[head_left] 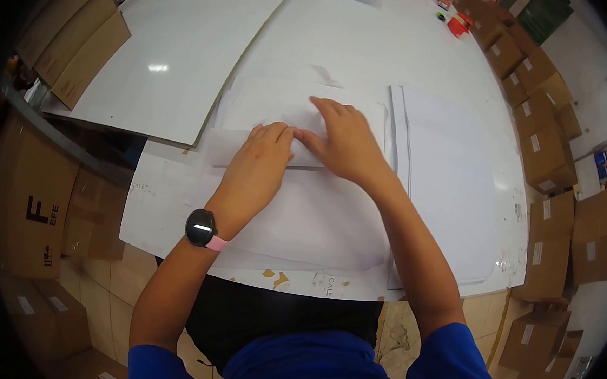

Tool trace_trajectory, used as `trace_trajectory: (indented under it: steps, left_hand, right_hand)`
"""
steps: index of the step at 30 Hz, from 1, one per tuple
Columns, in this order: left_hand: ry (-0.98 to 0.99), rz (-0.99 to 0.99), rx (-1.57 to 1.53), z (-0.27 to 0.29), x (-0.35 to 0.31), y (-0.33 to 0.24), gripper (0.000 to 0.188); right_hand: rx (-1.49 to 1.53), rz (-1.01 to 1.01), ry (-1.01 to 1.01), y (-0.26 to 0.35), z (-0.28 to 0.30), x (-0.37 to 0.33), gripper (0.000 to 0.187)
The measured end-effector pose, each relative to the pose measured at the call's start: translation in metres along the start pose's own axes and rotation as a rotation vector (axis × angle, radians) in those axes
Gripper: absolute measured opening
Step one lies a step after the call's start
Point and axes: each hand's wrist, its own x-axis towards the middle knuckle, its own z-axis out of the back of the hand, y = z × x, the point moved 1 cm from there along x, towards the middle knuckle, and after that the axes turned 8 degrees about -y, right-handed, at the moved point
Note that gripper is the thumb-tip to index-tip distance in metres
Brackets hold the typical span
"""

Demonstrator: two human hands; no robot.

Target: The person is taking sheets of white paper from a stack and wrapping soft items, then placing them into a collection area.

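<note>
A large white sheet of paper (308, 221) lies on the white table in front of me, its far part folded over into a flap (228, 142). My left hand (260, 160) rests on this flap, fingers extended and pressed down on it. Beside it, my right hand (349, 145) spreads over the folded paper, thumb apart from the fingers and almost touching the left fingertips. Whether either hand pinches an edge is hidden underneath. More white paper (275, 96) lies beyond my hands. A dark watch with a pink strap (217, 242) is on my left wrist.
On the right lies a stack of large white sheets (451, 193). A white board (180, 47) covers the table's far left. A red tape dispenser (459, 25) sits at the far right. Cardboard boxes (550, 242) line the right side, and others (35, 199) stand at the left.
</note>
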Motion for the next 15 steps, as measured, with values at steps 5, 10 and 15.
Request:
trace_trajectory:
  steps: [5, 10, 15]
  left_hand:
    - [-0.049, 0.013, -0.028, -0.002, -0.009, 0.003, 0.033]
    - [-0.08, -0.021, -0.02, -0.001, -0.003, 0.002, 0.033]
    - [0.055, 0.087, -0.043, 0.005, 0.019, 0.018, 0.025]
  right_hand:
    - [0.041, -0.1, 0.339, 0.008, 0.009, 0.004, 0.045]
    - [0.102, 0.017, 0.247, 0.004, 0.013, -0.005, 0.049]
    - [-0.05, -0.019, 0.291, 0.008, 0.012, 0.006, 0.05]
